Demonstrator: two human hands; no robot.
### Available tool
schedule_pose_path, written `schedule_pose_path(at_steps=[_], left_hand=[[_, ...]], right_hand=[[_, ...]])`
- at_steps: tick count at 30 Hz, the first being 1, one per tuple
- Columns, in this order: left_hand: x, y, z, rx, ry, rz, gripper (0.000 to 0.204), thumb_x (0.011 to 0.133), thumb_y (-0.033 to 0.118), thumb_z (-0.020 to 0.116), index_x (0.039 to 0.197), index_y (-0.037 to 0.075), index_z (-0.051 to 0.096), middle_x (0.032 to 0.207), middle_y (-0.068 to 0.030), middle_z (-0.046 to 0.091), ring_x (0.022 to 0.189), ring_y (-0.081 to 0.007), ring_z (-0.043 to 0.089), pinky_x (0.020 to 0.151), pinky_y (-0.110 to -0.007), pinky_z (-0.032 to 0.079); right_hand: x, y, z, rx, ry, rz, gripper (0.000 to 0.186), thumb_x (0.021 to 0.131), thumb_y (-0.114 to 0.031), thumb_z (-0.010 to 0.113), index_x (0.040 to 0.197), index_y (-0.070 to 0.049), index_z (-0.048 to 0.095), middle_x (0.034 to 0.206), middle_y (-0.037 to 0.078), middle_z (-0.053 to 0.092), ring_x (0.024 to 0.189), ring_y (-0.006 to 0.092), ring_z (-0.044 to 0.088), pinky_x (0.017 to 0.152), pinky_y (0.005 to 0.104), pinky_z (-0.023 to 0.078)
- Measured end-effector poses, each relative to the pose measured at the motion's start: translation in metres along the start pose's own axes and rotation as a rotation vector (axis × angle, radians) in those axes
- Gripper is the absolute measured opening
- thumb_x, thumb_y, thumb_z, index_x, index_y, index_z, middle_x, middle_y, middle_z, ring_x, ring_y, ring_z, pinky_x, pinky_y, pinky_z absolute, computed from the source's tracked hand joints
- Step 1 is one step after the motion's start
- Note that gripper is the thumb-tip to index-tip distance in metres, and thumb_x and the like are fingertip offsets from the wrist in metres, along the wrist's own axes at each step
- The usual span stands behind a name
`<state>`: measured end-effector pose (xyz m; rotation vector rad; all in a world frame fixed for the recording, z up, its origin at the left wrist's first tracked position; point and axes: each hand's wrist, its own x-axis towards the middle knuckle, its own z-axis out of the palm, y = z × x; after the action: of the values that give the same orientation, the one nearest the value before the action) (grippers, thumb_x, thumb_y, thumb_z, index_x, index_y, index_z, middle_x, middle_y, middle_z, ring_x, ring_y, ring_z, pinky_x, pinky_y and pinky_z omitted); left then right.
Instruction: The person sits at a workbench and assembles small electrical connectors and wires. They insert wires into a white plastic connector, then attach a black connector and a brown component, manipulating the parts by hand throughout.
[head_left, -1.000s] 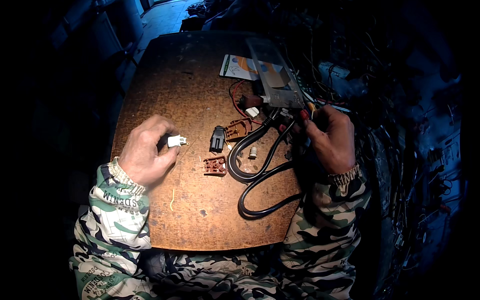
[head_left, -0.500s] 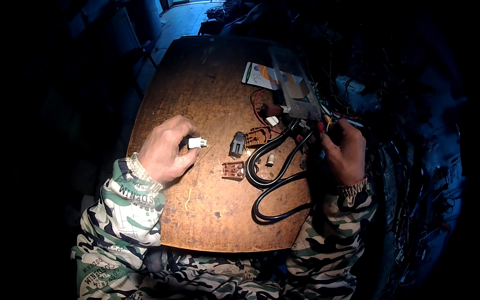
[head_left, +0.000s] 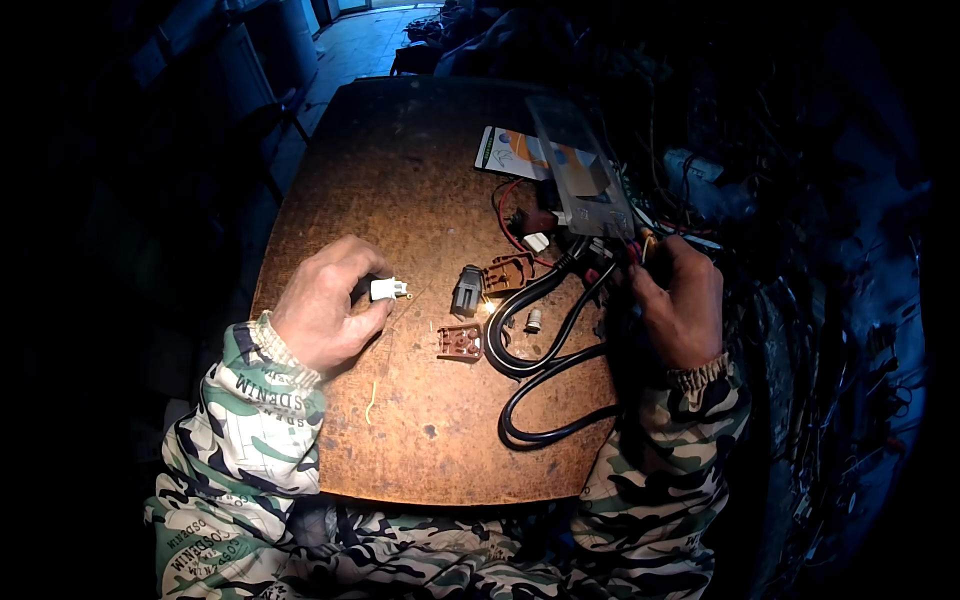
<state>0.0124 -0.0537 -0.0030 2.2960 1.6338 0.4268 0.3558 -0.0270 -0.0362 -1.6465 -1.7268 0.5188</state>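
My left hand [head_left: 330, 300] pinches a small white plastic connector [head_left: 384, 289] between thumb and fingers, just over the table's left half. A tiny brass-coloured metal bit [head_left: 407, 295] sticks out of its right end. Over the right edge of the table, my right hand [head_left: 682, 305] has its thumb and fingers closed near red and yellow pieces; what it grips is too dark to make out. Between the hands lie a dark grey plug part [head_left: 467, 291], an open brown plastic shell [head_left: 509, 273] and a second brown shell half [head_left: 460, 342].
A looped black cable [head_left: 530, 435] spreads over the table's right side, beside a small whitish cylinder [head_left: 534, 320]. Further back are a clear plastic package [head_left: 575, 160], a printed card [head_left: 510, 152] and a white block [head_left: 536, 243]. A yellow strip [head_left: 371, 402] lies near the front.
The whole view has shifted slightly, so the table's things appear a little further left. Both hands keep nearly the same pose, the left still holding the white connector.
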Motion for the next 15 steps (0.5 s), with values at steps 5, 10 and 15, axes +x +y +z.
schedule_pose_path(at_steps=[5,10,15], left_hand=[[0.002,0.001,-0.002,-0.016,-0.024,-0.023,0.024,0.078,0.007,0.071,0.097,-0.005,0.066,0.101,-0.0169,0.066,0.093,-0.0287,0.068,0.082,-0.036,0.056],[0.002,-0.001,0.001,-0.027,0.0,-0.01,0.024,0.077,0.008,0.072,0.097,-0.005,0.067,0.101,-0.0172,0.066,0.092,-0.0288,0.067,0.081,-0.037,0.056],[0.008,0.013,0.006,0.07,0.22,0.344,0.034,0.073,0.013,0.081,0.099,-0.002,0.066,0.101,-0.0178,0.066,0.093,-0.0297,0.065,0.077,-0.04,0.055]], right_hand=[[0.001,0.0,0.0,0.029,-0.025,0.062,0.02,0.08,-0.012,0.072,0.088,0.005,0.065,0.08,0.024,0.067,0.075,0.0372,0.069,0.067,0.041,0.053],[0.002,0.0,0.0,0.011,0.0,0.005,0.02,0.081,-0.013,0.073,0.086,0.005,0.065,0.078,0.022,0.068,0.073,0.034,0.069,0.065,0.0394,0.052],[0.003,0.0,-0.003,0.048,0.012,-0.012,0.022,0.085,-0.016,0.072,0.083,0.004,0.065,0.074,0.019,0.068,0.07,0.0311,0.07,0.062,0.0376,0.051]])
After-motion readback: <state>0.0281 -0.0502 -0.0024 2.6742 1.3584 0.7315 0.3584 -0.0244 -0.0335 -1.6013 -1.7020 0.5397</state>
